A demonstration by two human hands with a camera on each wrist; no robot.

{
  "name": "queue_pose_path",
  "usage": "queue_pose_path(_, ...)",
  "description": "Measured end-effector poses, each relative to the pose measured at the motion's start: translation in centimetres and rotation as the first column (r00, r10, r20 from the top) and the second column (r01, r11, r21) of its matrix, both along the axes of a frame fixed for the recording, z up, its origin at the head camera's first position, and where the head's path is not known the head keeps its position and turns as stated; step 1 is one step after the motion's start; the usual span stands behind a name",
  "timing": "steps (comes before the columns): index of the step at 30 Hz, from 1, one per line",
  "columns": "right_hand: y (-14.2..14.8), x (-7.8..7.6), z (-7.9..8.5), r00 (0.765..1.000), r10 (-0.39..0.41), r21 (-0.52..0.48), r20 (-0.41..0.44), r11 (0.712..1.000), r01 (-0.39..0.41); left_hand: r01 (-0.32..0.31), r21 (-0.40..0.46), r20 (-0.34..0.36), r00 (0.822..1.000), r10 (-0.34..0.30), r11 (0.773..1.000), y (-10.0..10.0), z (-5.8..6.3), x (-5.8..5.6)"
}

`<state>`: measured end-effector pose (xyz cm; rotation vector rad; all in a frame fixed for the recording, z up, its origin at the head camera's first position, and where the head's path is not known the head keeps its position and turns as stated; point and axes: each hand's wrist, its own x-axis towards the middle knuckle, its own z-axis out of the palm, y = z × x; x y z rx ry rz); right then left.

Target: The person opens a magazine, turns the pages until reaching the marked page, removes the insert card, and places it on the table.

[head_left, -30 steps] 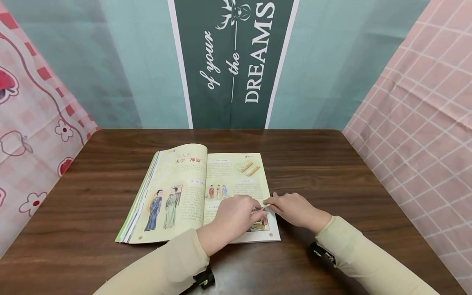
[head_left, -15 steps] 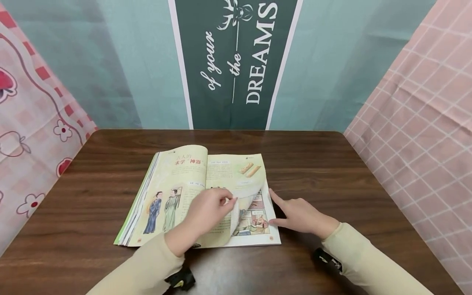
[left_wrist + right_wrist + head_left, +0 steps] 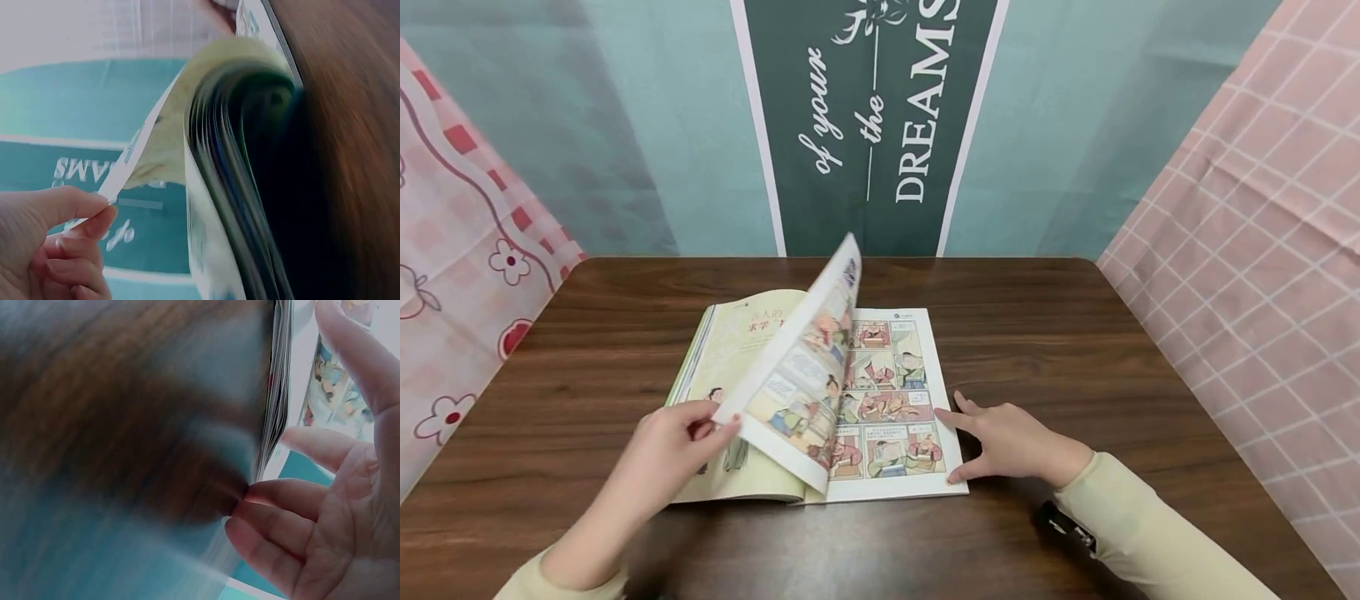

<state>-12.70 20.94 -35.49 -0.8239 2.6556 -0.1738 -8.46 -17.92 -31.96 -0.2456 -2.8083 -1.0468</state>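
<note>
An open magazine (image 3: 891, 492) lies on the wooden table, its right side showing comic panels. My left hand (image 3: 673, 442) pinches the outer edge of one page (image 3: 801, 379) between thumb and forefinger, and that page stands lifted and slanted over the left side. In the left wrist view the page (image 3: 153, 137) curves up from the thick stack of leaves to the pinching fingertips (image 3: 103, 206). At the right edge of the magazine my right hand (image 3: 1018, 442) rests with fingers spread, touching the margin. The right wrist view has its fingers (image 3: 281, 500) against the page edges and tabletop.
The dark wooden table (image 3: 1060, 342) extends around the magazine. Behind it hangs a teal cloth (image 3: 700, 125) with a printed dark green band. Patterned pink cloths (image 3: 1247, 208) flank the table on both sides.
My left hand has peeled the right page up and swung it leftward over the magazine, uncovering the comic page. My right hand's fingers have spread at the right edge, no longer at the page corner.
</note>
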Motion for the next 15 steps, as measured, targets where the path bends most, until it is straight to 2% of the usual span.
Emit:
queue_pose_path(3, 0.0, 0.3, 0.0, 1.0, -0.008, 0.004, 0.001, 1.0, 0.008, -0.035, -0.052, 0.051, 0.998, 0.038, 0.998, -1.9, -0.4, 1.2)
queue_pose_path(8, -0.1, 0.7, -0.1, 1.0, -0.016, -0.001, 0.02, 1.0, 0.016, -0.055, -0.122, 0.114, 0.991, 0.069, 0.991, -4.4, -1.4, 2.7)
queue_pose_path(11, -0.2, 0.8, -0.3, 1.0, -0.008, 0.003, 0.004, 1.0, 0.008, -0.061, -0.163, 0.131, 0.988, 0.083, 0.985, -5.4, -2.0, 3.0)
queue_pose_path(15, -0.3, 0.6, -0.5, 0.999, 0.01, 0.008, -0.037, 1.0, -0.01, -0.05, -0.232, 0.206, 0.974, 0.1, 0.971, -6.3, -2.3, 3.0)
